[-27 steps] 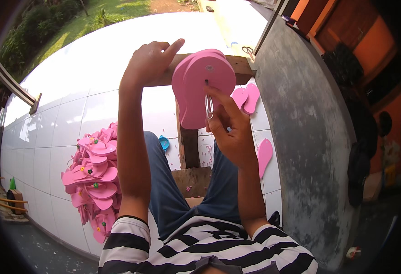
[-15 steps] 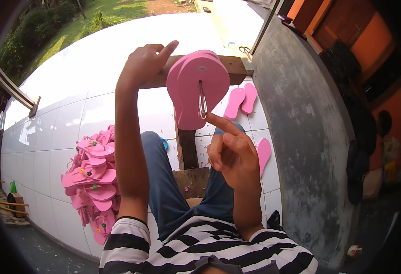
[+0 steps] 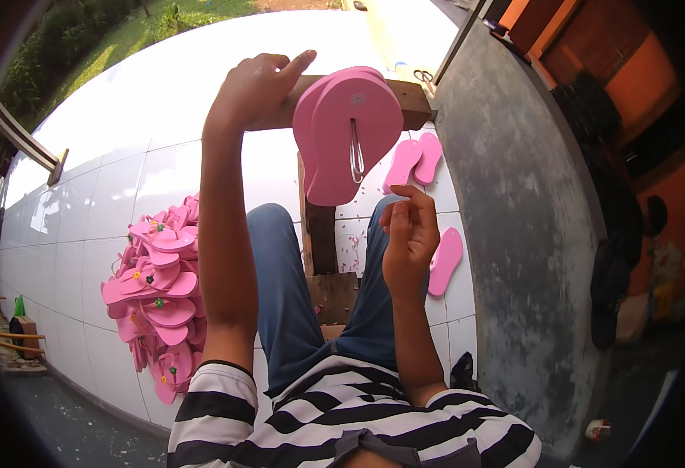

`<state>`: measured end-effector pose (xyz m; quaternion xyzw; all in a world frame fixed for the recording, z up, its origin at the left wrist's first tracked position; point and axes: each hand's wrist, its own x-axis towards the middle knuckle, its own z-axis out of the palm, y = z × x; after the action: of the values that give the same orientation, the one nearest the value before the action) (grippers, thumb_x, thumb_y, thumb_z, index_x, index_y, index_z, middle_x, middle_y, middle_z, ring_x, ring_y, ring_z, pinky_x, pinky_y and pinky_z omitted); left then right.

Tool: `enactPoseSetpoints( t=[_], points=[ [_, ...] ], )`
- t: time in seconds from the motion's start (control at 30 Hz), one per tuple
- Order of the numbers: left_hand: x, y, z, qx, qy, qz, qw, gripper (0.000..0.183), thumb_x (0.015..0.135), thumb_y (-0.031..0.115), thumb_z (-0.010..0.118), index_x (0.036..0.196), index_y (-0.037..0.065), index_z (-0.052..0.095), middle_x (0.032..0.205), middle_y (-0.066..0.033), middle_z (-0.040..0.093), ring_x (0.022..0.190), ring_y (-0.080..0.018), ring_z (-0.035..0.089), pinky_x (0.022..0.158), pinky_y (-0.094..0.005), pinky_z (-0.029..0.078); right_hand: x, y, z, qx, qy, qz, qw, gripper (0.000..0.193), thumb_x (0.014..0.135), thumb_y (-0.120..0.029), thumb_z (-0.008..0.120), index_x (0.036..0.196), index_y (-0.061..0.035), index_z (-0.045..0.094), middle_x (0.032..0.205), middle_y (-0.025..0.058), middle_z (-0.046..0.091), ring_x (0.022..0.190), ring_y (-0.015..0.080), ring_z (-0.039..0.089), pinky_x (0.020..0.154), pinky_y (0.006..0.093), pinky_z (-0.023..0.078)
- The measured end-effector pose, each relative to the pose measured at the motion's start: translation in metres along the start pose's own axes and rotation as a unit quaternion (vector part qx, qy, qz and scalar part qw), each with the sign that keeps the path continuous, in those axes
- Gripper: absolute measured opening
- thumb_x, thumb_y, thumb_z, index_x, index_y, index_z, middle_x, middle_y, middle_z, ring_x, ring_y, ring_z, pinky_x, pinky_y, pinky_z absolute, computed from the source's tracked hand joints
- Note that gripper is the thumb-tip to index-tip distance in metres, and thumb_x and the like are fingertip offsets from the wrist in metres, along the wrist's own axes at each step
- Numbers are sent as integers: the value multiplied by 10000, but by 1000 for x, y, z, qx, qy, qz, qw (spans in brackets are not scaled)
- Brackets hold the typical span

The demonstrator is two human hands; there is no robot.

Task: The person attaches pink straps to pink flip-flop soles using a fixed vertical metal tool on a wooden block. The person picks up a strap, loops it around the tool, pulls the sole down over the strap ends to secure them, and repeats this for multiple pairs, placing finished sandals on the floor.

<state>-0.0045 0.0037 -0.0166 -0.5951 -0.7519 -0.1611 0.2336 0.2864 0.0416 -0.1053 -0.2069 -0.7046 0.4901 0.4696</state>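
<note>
A stack of pink flip-flop soles (image 3: 342, 152) sits upright against a wooden beam (image 3: 417, 104). A silver wire loop (image 3: 356, 156) sticks out of the front sole, below a small round mark. My left hand (image 3: 257, 86) lies over the beam, left of the soles, its thumb stretched out. Its other fingers bend down at the far side, mostly out of sight. Below and right of the loop, apart from it, is my right hand (image 3: 409, 242), fingers curled toward the thumb. Whatever small thing it may hold is hidden.
Finished pink flip-flops (image 3: 159, 281) with coloured flowers are heaped on the tiles at left. Loose soles (image 3: 414, 161) and another sole (image 3: 445, 261) lie at right beside a grey wall (image 3: 522, 234). Scissors (image 3: 424, 76) lie beyond the beam. Pink scraps dot the floor.
My right hand has drawn back from the wire loop; its index finger, which pointed at the loop's end, is now bent. The left hand stays at the beam while the whole view has shifted slightly.
</note>
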Motion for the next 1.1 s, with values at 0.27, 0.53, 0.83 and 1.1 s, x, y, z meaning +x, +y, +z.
enactPoseSetpoints(
  t=[0.27,0.53,0.83,1.1],
  points=[
    [13,3,7,-152,-14,-163,975,718,926,649,440,886,-5,732,734,-169,681,731,-291,685,750,-414,528,-54,186,76,-92,-90,224,966,603,866,-82,523,1443,-2,367,1378,211,447,1282,387,441,1074,479,350],
    [19,-2,-5,-130,-198,-185,954,769,734,230,760,1417,95,433,1122,-167,646,1060,-357,615,917,-444,510,-131,212,81,-190,-100,338,916,627,862,-279,634,1385,9,441,1372,296,455,1310,425,398,1099,474,317],
    [7,-6,4,-114,-14,-67,991,719,900,666,449,1133,37,708,986,-204,710,944,-321,692,889,-409,508,-62,30,-22,84,-68,217,970,275,984,-240,545,1112,-18,644,1054,133,660,983,206,635,860,323,489],
    [18,-3,0,-215,-82,-205,951,705,890,638,508,1163,14,691,1026,-219,703,973,-295,686,898,-383,503,-132,235,-172,-263,178,301,899,272,919,-249,592,1042,-7,606,931,129,667,879,246,662,785,371,518]
  ],
)
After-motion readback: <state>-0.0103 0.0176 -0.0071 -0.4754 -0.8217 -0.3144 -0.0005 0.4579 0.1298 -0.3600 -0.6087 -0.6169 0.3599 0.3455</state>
